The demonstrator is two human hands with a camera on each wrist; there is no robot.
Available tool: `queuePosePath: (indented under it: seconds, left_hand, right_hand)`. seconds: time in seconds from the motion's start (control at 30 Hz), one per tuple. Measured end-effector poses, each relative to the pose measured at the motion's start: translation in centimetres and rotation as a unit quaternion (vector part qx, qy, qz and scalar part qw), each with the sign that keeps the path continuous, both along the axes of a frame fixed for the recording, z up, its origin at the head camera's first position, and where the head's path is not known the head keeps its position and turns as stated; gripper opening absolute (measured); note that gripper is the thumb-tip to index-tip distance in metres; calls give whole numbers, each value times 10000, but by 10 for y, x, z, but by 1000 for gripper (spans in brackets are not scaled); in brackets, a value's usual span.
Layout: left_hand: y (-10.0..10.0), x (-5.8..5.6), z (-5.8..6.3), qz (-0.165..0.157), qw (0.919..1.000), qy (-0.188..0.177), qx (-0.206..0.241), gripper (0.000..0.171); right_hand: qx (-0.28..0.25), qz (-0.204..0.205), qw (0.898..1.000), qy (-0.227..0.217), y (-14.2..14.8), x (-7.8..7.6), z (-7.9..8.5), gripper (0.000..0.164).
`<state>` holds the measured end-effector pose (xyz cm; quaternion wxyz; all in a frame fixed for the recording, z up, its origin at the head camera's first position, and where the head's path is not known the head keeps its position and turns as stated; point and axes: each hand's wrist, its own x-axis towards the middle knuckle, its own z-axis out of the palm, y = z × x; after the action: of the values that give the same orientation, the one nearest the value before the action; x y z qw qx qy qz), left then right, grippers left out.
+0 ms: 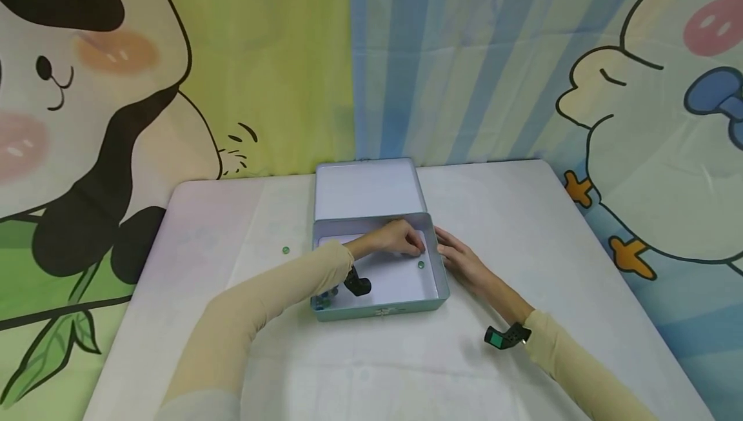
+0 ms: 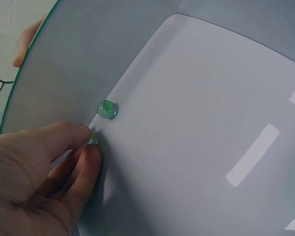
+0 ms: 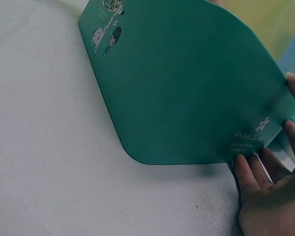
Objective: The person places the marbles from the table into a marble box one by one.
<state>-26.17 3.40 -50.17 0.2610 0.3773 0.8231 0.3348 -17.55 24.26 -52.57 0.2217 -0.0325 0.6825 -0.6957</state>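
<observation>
A hinged tin box [image 1: 413,305], green outside and pale inside, stands with its lid [image 1: 368,192] laid back. My left hand [image 1: 397,238] reaches inside near the right wall. Between its thumb and fingertips it pinches a small glass marble [image 2: 92,139], mostly covered by the fingers. Another green glass marble [image 2: 106,109] lies on the box floor close by, along the wall. My right hand [image 1: 467,267] touches the outside of the right wall, its thumb near the rim and its extended fingers low on the printed side [image 3: 187,98].
Several marbles [image 1: 325,298] gather in the box's front left corner, partly behind the left wrist. A single marble [image 1: 286,250] lies on the white tabletop [image 1: 487,205] left of the box. A printed curtain [image 1: 441,60] hangs behind the table.
</observation>
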Motion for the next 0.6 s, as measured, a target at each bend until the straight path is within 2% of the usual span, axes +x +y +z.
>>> queuePosePath:
  seconds: [0.13,0.4,0.5,0.6]
  left_hand:
    - [1,1,-1,56,10000,-63,8,13]
    - [-1,3,2,39,10000,44,-44,15]
    - [-4,5,7,59,9997,213,-49,20]
    - [-11,8,16,12,9991,434,-22,25]
  right_hand:
    - [43,-21,10000,0,0,0,0,68]
    - [101,-21,9999,22,-1,1,0,65]
    - [152,-61,9999,18,-1,1,1,65]
    - [170,-101,9998,17,-2,1,1,65]
